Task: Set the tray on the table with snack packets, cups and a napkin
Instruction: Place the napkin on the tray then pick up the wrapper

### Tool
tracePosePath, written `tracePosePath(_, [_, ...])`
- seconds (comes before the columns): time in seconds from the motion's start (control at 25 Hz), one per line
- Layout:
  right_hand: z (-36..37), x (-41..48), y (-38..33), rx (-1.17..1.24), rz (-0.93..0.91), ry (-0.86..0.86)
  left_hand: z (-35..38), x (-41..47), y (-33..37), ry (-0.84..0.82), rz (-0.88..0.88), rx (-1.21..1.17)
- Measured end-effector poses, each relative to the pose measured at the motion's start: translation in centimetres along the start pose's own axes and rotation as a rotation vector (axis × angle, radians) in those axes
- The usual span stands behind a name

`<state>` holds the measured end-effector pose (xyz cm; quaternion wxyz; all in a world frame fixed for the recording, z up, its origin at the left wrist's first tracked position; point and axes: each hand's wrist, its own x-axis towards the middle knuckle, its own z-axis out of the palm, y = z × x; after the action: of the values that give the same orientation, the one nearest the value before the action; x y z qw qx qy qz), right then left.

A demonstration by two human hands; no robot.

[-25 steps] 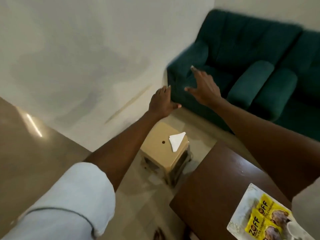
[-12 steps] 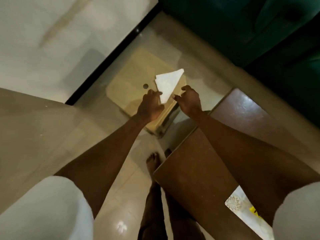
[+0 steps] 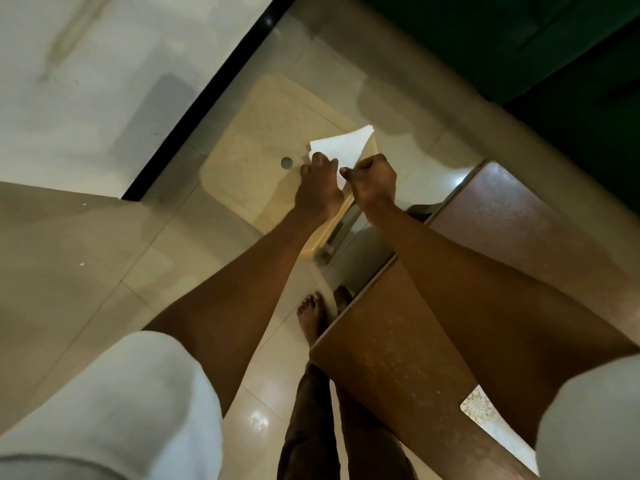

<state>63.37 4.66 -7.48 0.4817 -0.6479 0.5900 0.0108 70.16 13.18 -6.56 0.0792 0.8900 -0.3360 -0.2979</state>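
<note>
Two hands' grips, left (image 3: pixel 320 188) and right (image 3: pixel 372 183), pinch the napkin (image 3: pixel 346 148) on the beige stool (image 3: pixel 256 161) beside the brown table (image 3: pixel 398 358).

Napkin (image 3: pixel 346 147) on stool (image 3: pixel 256 147), left of table (image 3: pixel 398 358)

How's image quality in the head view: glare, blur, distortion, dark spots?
Head view: wide-angle bending of the black wall skirting; glare spots on the glossy beige floor tiles and the brown wooden table; dark green sofa underexposed; white folded napkin and both hands reasonably sharp; white sleeves soft.
</note>
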Motion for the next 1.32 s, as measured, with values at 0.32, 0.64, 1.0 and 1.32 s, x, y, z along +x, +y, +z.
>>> tracePosePath(0.32, [1.0, -0.5, 1.2, 0.357, 0.293, -0.092, 0.4, -0.9, 0.2, -0.051, -0.145, -0.580])
tracePosePath(0.64, [-5.7, -3.5, 1.0, 0.548, 0.177, -0.117, -2.9, -3.4, 2.4, 0.036, -0.279, -0.816])
tracePosePath(1.0, [-25.3, -16.5, 2.9, 0.708, 0.035, -0.025, -7.8, -15.9, 16.8, -0.261, -0.118, -1.218])
tracePosePath(1.32, [-52.0, -30.9, 2.3, 0.760, -0.159, 0.282, -18.7, -28.4, 40.3, -0.312, 0.384, -0.988])
